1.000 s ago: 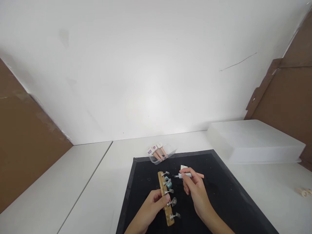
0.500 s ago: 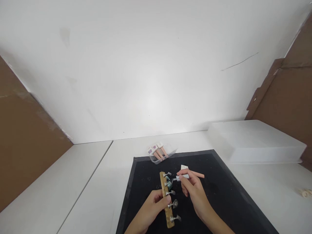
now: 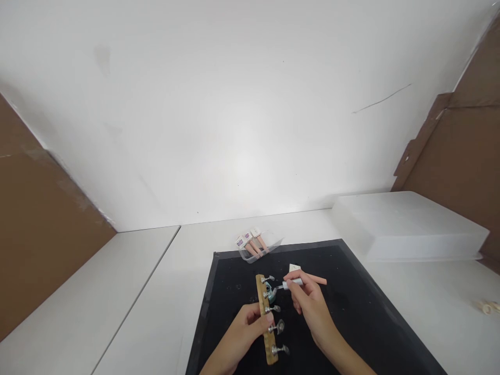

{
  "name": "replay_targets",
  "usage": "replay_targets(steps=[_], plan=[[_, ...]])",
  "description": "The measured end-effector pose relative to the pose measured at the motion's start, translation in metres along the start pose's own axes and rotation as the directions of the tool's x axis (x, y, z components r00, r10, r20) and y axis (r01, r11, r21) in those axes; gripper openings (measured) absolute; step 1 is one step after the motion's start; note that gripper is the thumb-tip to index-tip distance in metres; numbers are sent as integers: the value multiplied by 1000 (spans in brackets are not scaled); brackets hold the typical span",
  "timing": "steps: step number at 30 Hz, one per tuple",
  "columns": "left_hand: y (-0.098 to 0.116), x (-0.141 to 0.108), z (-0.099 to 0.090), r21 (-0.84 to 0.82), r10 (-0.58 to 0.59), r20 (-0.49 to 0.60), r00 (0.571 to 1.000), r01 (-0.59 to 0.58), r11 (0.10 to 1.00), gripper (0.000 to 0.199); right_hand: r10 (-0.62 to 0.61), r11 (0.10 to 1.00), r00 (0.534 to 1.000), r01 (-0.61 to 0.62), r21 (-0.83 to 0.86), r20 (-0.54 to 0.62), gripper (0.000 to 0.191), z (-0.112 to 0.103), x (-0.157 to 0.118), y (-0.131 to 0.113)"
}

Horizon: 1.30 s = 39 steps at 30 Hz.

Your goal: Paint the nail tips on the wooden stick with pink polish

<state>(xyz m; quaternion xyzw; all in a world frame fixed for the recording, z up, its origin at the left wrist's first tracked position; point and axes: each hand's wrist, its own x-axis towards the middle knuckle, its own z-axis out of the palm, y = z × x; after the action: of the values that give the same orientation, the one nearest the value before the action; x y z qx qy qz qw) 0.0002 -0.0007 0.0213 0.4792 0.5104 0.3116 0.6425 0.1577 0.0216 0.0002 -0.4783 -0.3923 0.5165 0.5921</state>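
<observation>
My left hand [image 3: 250, 329] is closed round the middle of a narrow wooden strip [image 3: 270, 346], thumb on top. Several small metal clips with clear or shiny pieces stick out from the strip's right side. In my right hand [image 3: 308, 299] is a white-handled brush [image 3: 292, 284], pinched between thumb and fingers, its tip at a clip near the strip's top end. Behind that clip is a small teal object [image 3: 271, 297], partly hidden. Just past my right hand lies a peach-coloured stick [image 3: 317, 279] with a white card [image 3: 294, 267] near it.
A clear tray [image 3: 247, 259] holding peach sticks with white tags stands at the back edge of the black mat [image 3: 230, 271]. On the right are a white translucent box [image 3: 425, 229] and small beige pieces [image 3: 486, 308]. Brown cardboard [image 3: 47, 219] flanks both sides.
The brush tip has shifted very slightly at the clip. Both hands keep their grip and stay almost in place; the view has moved a little.
</observation>
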Motion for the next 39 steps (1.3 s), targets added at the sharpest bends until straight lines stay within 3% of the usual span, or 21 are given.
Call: replay_targets(steps=[4, 11, 16, 22, 39], plan=[[-3, 1, 0, -25, -28, -26, 999, 28, 999, 47, 5, 999, 1000, -4, 39, -18, 16, 0, 0, 0], [-6, 2, 0, -46, -76, -98, 992, 72, 996, 57, -60, 991, 994, 49, 123, 89, 20, -2, -4, 1], [-8, 3, -2, -91, -89, -74, 993, 82, 992, 64, -66, 995, 987, 53, 85, 149, 21, -1, -8, 0], [-7, 1, -3, -107, -104, -102, 989, 93, 990, 70, -103, 994, 989, 105, -9, 104, 17, 2, -8, -8], [-10, 5, -3, -107, -92, -91, 992, 82, 991, 58, -120, 983, 993, 121, -137, 17, 7, 0, -4, -3]])
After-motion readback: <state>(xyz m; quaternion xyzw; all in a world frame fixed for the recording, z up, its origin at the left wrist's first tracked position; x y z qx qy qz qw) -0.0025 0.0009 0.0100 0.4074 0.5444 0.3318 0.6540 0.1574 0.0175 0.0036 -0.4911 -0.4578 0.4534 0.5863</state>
